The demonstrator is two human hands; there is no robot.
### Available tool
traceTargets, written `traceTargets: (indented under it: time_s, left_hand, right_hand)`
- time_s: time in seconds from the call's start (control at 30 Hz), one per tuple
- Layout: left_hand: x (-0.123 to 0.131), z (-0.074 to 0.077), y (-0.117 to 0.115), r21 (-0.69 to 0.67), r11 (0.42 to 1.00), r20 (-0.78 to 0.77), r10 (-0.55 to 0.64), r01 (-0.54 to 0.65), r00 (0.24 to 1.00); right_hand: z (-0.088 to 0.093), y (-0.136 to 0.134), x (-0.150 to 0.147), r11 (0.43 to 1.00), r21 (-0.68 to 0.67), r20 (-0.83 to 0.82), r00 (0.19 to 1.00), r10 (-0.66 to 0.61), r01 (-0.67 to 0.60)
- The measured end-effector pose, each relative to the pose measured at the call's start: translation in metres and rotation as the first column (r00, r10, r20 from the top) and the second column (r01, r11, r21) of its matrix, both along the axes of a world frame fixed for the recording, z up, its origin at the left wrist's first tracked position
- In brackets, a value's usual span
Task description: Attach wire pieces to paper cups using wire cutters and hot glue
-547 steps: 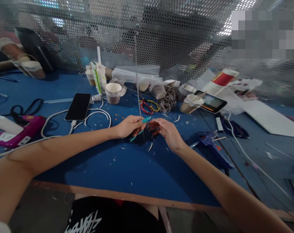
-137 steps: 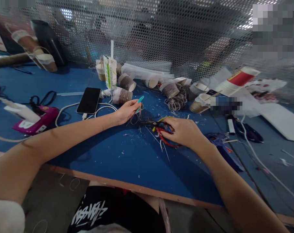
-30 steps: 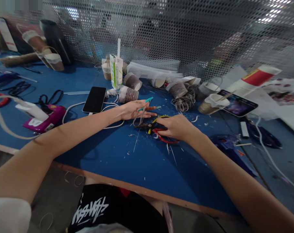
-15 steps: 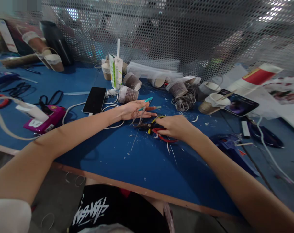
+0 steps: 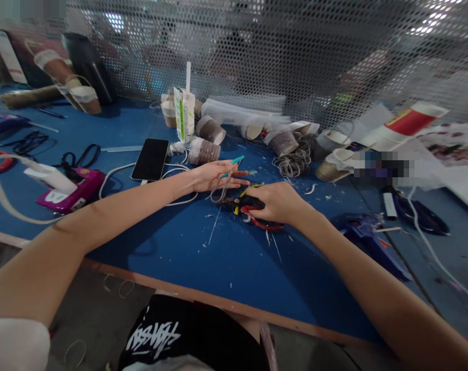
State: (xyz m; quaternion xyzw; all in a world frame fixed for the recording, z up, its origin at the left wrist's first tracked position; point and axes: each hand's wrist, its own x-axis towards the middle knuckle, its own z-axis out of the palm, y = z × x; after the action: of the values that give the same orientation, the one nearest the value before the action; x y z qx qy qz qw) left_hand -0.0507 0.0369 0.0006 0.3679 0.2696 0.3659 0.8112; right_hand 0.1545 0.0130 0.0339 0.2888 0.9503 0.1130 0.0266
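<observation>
My left hand [image 5: 213,175] pinches a loop of thin greyish cord [image 5: 217,193] between thumb and finger, the other fingers stretched out to the right. Turquoise tips that look like long nails show at its fingertips. My right hand [image 5: 272,200] is wrapped round a pair of pliers [image 5: 231,203] with dark jaws and red and yellow handles. The jaws point left, right at the hanging cord below my left fingers; whether they touch it I cannot tell. Behind my left hand a cord-wrapped paper cup [image 5: 204,150] lies on its side.
White scraps litter the blue table [image 5: 187,257]. A black phone [image 5: 150,159] with a cable lies left, near a purple power strip [image 5: 71,189]. A drink carton [image 5: 184,114], more cups and a grey cord bundle [image 5: 294,161] stand behind. A blue glue gun [image 5: 367,237] lies right.
My right hand has closed further round the pliers, and the handles have come closer together. The left hand keeps its place with the cord.
</observation>
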Motion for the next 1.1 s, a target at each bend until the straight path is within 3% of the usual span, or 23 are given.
traceTargets:
  time_s: [0.3,0.83,1.1]
  left_hand:
    - [-0.0001,-0.0027,0.0019,-0.027,1.000,0.031,-0.005,0.006,0.999]
    - [0.0013,-0.0019,0.0002,-0.036,0.999,0.040,0.002,0.000,0.999]
    - [0.0010,-0.0015,0.0004,-0.030,0.999,0.018,0.025,-0.024,1.000]
  right_hand:
    - [-0.0020,0.0032,0.0037,1.000,0.008,0.000,1.000,0.006,-0.006]
    - [-0.0003,-0.0045,-0.0006,0.996,-0.091,-0.010,1.000,-0.022,0.021]
    - [-0.0020,-0.0012,0.0004,0.999,-0.040,0.029,1.000,-0.011,0.012]
